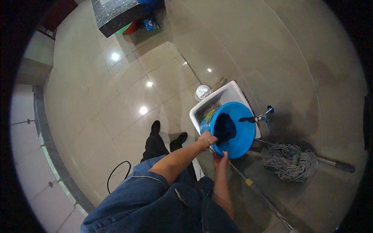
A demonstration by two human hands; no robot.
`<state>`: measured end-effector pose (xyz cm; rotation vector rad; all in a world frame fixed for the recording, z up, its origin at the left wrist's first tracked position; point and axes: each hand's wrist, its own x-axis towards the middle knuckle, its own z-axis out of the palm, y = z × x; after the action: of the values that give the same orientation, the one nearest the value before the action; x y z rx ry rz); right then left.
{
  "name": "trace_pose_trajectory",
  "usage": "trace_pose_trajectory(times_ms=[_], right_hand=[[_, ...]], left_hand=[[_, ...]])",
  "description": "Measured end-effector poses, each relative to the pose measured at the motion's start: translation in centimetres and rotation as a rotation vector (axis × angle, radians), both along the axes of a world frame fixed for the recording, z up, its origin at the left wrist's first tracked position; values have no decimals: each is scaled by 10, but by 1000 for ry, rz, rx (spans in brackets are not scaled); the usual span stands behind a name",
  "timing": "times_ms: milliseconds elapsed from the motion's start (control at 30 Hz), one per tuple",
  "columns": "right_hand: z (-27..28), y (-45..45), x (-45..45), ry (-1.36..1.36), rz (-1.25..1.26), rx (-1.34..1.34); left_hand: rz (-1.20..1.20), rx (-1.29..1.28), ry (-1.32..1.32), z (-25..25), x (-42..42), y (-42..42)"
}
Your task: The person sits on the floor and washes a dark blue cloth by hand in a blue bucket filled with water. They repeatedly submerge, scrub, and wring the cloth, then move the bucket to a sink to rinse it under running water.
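Note:
A blue plastic bucket (246,139) is tilted on its side over a white mop sink (194,112), its wide mouth facing the wall tap (260,118). Inside it lies a dark bundle of cloth (225,128). My left hand (208,138), with a band at the wrist, holds the near rim, its fingers beside the cloth. Below it, my right hand (220,159) grips the lower edge, thumb against the rim. The dark spout of the tap reaches across the bucket's opening. Much of the sink basin is hidden by the bucket.
Right of the sink are a grey string mop head (294,163) and a metal mop pole (262,198) with a yellow collar. A small white tub (202,92) stands beside the sink. A stone counter (119,14) juts out at upper left, above a blue packet (150,24).

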<state>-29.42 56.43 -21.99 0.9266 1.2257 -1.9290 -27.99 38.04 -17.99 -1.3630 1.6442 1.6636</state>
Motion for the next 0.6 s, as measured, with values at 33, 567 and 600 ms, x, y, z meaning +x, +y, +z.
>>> trace_pose_trajectory(times_ms=[33, 567, 600], right_hand=[[-1, -1, 0, 4, -23, 19], [-39, 21, -11, 107, -1, 114], [-38, 18, -8, 68, 33, 101]], left_hand=[[-8, 8, 0, 2, -1, -2], [-48, -43, 38, -5, -4, 4], [-46, -46, 30, -8, -1, 3]])
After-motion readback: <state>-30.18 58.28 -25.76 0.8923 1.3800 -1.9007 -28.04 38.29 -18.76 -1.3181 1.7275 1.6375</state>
